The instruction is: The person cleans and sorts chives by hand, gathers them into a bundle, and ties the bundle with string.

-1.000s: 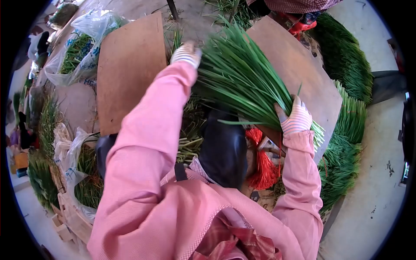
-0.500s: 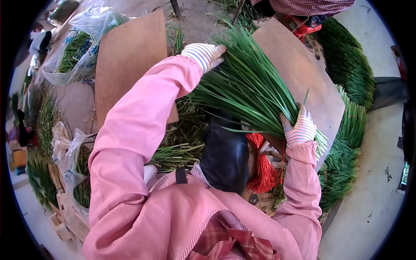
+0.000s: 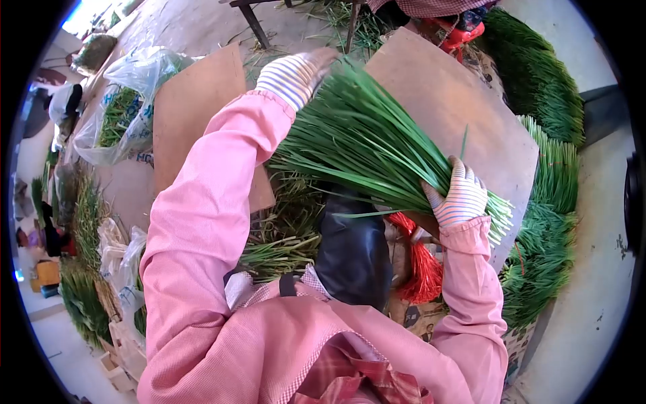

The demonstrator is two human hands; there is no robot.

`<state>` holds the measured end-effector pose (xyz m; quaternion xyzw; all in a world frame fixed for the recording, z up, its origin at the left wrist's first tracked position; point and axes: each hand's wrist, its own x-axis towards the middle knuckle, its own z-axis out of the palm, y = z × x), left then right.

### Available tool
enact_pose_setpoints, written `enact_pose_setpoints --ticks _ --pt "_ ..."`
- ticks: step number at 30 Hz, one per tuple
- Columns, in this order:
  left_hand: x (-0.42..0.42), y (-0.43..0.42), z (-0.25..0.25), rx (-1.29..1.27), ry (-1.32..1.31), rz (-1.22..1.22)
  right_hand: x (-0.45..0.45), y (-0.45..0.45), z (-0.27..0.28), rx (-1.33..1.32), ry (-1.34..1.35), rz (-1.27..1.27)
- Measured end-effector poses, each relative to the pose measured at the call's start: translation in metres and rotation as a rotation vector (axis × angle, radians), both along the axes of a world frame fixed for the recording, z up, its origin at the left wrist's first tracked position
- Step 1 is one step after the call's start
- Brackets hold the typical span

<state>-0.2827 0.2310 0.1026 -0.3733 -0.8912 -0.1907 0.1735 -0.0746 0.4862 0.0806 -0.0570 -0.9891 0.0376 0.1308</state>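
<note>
A large bunch of long green leafy stalks [image 3: 377, 138] fans out to the upper left over a brown board [image 3: 464, 101]. My right hand [image 3: 461, 195], in a striped glove, is wrapped round the bunch near its pale cut ends. My left hand [image 3: 296, 74], in a matching glove, is at the leaf tips on the upper left; its fingertips are blurred, and whether they grip any leaves cannot be made out. Below the bunch, red ties [image 3: 420, 269] hang beside my dark-covered knee [image 3: 353, 252].
Another brown board [image 3: 195, 101] stands at the left, beside a plastic bag of greens [image 3: 121, 114]. Stacked green bundles [image 3: 538, 242] line the right side. Loose stalks [image 3: 282, 256] lie below my left arm. Part of another person [image 3: 437, 10] shows at the top, near a stool [image 3: 252, 27].
My left hand has moved from the upper left onto the leaf tips, then slightly back left. My right hand keeps its hold on the bunch. The view has shifted a little.
</note>
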Motion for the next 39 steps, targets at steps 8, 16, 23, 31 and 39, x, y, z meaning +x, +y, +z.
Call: enact_pose_setpoints --ticks 8,16,23,31,39 --pt "0.007 0.039 -0.008 -0.560 -0.208 0.026 0.001 -0.001 0.001 0.009 0.022 -0.016" --pt "-0.051 -0.048 -0.035 -0.188 -0.385 0.500 -0.003 0.007 0.004 -0.044 -0.083 -0.059" --pt "0.026 -0.161 -0.078 0.258 -0.331 0.236 0.005 0.042 0.053 -0.263 -0.338 0.125" --pt "0.203 -0.139 -0.131 0.396 -0.637 0.139 0.030 0.060 0.026 -0.013 -0.410 0.041" --pt "0.241 -0.109 -0.142 0.323 -0.883 0.024 0.153 0.020 0.006 -0.319 -0.183 -0.200"
